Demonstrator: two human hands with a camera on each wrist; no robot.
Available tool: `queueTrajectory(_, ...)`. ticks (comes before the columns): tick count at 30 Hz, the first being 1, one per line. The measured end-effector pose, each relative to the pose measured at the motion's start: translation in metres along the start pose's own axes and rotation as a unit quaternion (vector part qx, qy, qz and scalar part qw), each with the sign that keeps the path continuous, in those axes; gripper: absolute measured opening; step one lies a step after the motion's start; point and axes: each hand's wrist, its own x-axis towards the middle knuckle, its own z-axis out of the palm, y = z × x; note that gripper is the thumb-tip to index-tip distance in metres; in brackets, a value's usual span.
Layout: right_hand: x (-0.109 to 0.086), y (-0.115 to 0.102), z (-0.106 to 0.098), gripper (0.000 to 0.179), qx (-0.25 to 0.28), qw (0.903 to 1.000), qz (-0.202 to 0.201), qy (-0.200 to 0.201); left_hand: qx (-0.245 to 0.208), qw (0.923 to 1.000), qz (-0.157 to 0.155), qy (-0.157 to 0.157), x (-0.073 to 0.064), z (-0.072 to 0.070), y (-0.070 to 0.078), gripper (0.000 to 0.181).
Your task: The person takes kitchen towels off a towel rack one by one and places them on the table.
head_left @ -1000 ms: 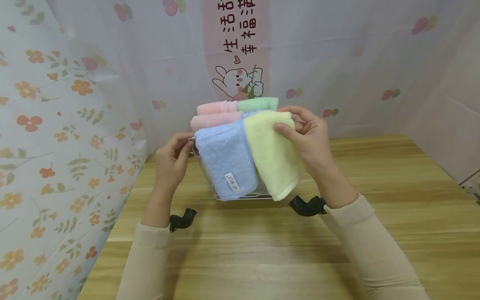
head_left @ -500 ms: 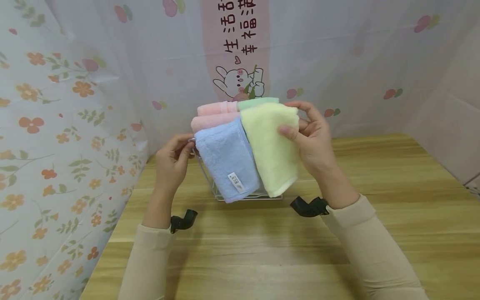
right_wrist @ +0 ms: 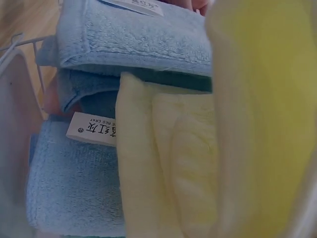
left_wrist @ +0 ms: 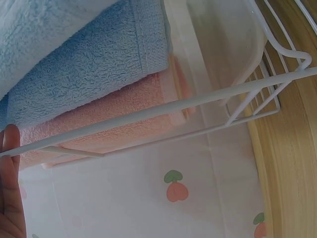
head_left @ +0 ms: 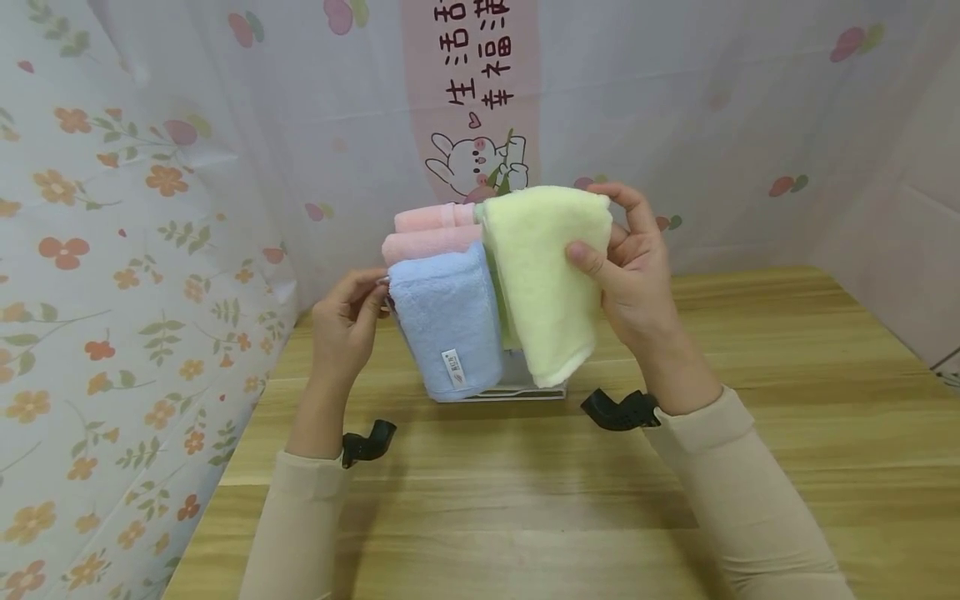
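Observation:
My right hand [head_left: 633,279] pinches a folded yellow towel [head_left: 551,275] between thumb and fingers, holding it up in front of a white wire rack [head_left: 525,397]. At the rack's left side, my left hand [head_left: 347,321] grips the thin top rail [left_wrist: 148,114]. A folded blue towel [head_left: 447,325] with a white label hangs at the front. Behind it are pink towels [head_left: 429,243]; a green towel is mostly hidden by the yellow one. The right wrist view shows another yellow towel [right_wrist: 141,163] and a second labelled blue towel [right_wrist: 74,183] in the rack.
The rack stands on a wood-grain table [head_left: 480,517], close to a patterned cloth backdrop [head_left: 337,100]. A flowered cloth [head_left: 112,333] hangs along the left. Black wrist mounts [head_left: 618,410] stick out from both sleeves. A pale translucent wall [left_wrist: 233,34] lines part of the rack.
My right hand has raised the yellow towel up and rightward, away from the blue one. The blue towel swung and settled further left. My left hand stays at the rail.

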Motion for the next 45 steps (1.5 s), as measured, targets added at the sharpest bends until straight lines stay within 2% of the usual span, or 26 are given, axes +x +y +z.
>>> queueTrajectory(9, 0.006, -0.007, 0.0, 0.046, 0.056, 0.9978, -0.025, 0.025, -0.003, 1.0, -0.006, -0.002, 0.0, 0.0, -0.001, 0.013)
queueTrajectory(15, 0.013, -0.012, -0.003, 0.045, 0.106, 0.9922, -0.036, 0.055, 0.002, 1.0, -0.001, 0.0, 0.0, -0.001, -0.003, 0.013)
queueTrajectory(22, 0.018, -0.016, -0.009, 0.042, 0.207, 0.9726, -0.062, 0.087, 0.006, 1.0, -0.004, -0.002, 0.001, -0.001, -0.001, 0.013)
queueTrajectory(28, 0.021, -0.021, -0.009, 0.043, 0.23, 0.9626, -0.08, 0.118, 0.01, 0.9999, -0.007, 0.001, 0.0, -0.001, -0.001, 0.013)
queueTrajectory(35, 0.025, -0.03, -0.012, 0.042, 0.224, 0.9529, -0.111, 0.172, 0.005, 1.0, -0.007, -0.002, 0.001, 0.002, 0.0, 0.013)
queueTrajectory(37, 0.026, -0.033, -0.014, 0.042, 0.239, 0.9458, -0.117, 0.186, 0.006, 1.0, -0.006, 0.0, 0.001, 0.002, 0.0, 0.013)
queueTrajectory(42, 0.029, -0.043, -0.022, 0.047, 0.29, 0.9197, -0.137, 0.226, 0.005, 0.9999, -0.008, 0.003, 0.001, 0.001, 0.001, 0.013)
queueTrajectory(45, 0.029, -0.05, -0.029, 0.054, 0.312, 0.9113, -0.147, 0.225, 0.003, 0.9999, -0.012, 0.003, 0.0, 0.0, 0.001, 0.013)
